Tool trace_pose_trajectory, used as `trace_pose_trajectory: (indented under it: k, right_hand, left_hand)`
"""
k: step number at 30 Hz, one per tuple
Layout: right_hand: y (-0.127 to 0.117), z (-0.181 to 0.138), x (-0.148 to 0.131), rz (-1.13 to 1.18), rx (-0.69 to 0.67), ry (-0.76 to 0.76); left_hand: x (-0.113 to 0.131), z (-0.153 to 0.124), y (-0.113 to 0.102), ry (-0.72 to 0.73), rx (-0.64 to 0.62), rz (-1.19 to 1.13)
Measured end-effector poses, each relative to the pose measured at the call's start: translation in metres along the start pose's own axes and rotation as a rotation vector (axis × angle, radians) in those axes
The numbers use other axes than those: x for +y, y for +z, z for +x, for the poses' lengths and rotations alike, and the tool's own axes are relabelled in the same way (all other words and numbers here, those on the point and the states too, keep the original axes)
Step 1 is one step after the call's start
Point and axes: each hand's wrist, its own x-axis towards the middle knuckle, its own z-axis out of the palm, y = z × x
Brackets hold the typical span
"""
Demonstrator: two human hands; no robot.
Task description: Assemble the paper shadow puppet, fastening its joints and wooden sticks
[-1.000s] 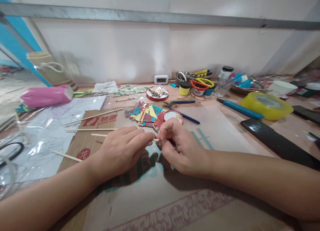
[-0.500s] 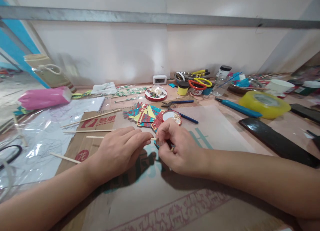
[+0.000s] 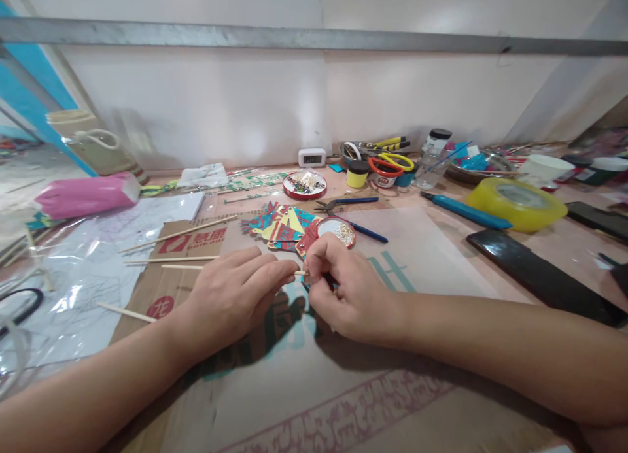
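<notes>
My left hand (image 3: 240, 289) is closed around a thin wooden stick (image 3: 182, 267), whose tip pokes out past the thumb and forefinger. At that tip, the fingers of my right hand (image 3: 343, 286) are pinched together. Something dark shows partly inside the right palm; what it is stays hidden. Just beyond the hands lie a red, blue and yellow painted cut-out figure (image 3: 282, 227) and a round red-rimmed lid (image 3: 338, 231) with small metal bits in it. Several more wooden sticks (image 3: 169, 259) rest on the cardboard (image 3: 191, 234) to the left.
Behind the figure lie blue-handled pliers (image 3: 360, 227) and a second red-rimmed lid (image 3: 304, 185) of small parts. Rightward are a blue cutter knife (image 3: 466, 210), a yellow tape roll (image 3: 515, 204) and a black flat object (image 3: 544, 276). Jars, scissors and a white clock (image 3: 312, 157) line the wall.
Both hands stay at nearly the same place, still meeting at the stick's tip. The stick's far end sticks out slightly farther left of my left hand. The whole view has shifted slightly.
</notes>
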Motion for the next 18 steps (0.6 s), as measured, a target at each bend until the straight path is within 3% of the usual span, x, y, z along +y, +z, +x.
trace_pose_trajectory:
  k: [18]
  right_hand:
    - [-0.0004,0.0039,0.0021,-0.125,-0.006,-0.019]
  left_hand:
    - [0.0033,-0.0043,0.0007,-0.017,-0.005,0.063]
